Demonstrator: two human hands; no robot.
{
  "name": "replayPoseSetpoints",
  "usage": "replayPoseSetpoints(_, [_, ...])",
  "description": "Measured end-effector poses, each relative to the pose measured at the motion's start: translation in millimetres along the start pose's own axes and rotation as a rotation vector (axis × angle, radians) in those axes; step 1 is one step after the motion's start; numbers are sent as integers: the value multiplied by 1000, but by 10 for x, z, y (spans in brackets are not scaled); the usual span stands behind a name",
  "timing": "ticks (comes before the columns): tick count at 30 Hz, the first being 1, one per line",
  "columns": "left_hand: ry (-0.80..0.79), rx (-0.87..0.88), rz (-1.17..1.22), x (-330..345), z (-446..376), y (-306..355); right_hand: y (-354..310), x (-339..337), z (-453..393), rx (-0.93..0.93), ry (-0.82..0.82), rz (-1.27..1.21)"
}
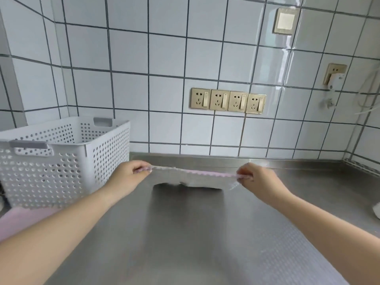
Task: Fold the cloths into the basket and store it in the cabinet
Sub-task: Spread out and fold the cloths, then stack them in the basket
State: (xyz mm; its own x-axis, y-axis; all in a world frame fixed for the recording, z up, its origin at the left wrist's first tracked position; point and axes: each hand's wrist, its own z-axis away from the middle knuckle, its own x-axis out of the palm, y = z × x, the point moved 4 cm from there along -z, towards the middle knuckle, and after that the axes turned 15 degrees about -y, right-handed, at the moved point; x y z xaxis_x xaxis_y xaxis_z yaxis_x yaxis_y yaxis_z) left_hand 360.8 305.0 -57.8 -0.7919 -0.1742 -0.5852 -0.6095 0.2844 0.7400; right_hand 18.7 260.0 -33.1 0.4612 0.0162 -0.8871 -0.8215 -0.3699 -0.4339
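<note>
Cloth (193, 177) hangs stretched over the steel worktop (185, 233), likely pulled taut so it will fold squarely. The white basket (61, 161) waits at the left, within reach. The left hand (128, 173) pinches one corner, the right hand (254, 176) the other.

Both forearms enter from the lower corners and extend forward, converging slightly, bare to the frame edge. Left hand (128, 173): back of hand up, fingers curled, thumb and fingertips pinching one upper corner of the cloth (193, 177). Right hand (256, 176): likewise knuckles up, fingers curled, pinching the opposite upper corner. The hands are level with each other, well apart, holding the edge between them stretched taut. Wrists are straight, raised above the surface (185, 233).
</note>
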Motion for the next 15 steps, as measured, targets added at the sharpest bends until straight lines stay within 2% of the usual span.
replayPoseSetpoints(3, [-182, -36, -102, 229, 515, -149, 127, 294, 383, 16, -128, 83])
replayPoseSetpoints(5, [-243, -38, -156, 333, 769, -206, 218, 434, 589, 26, -173, 95])
replayPoseSetpoints(10, [-320, -65, -263, 445, 1157, -245, 332, 691, 990, 11, -257, 141])
replayPoseSetpoints(15, [-325, -64, -325, 465, 1349, -153, 356, 790, 1277, 28, -350, 74])
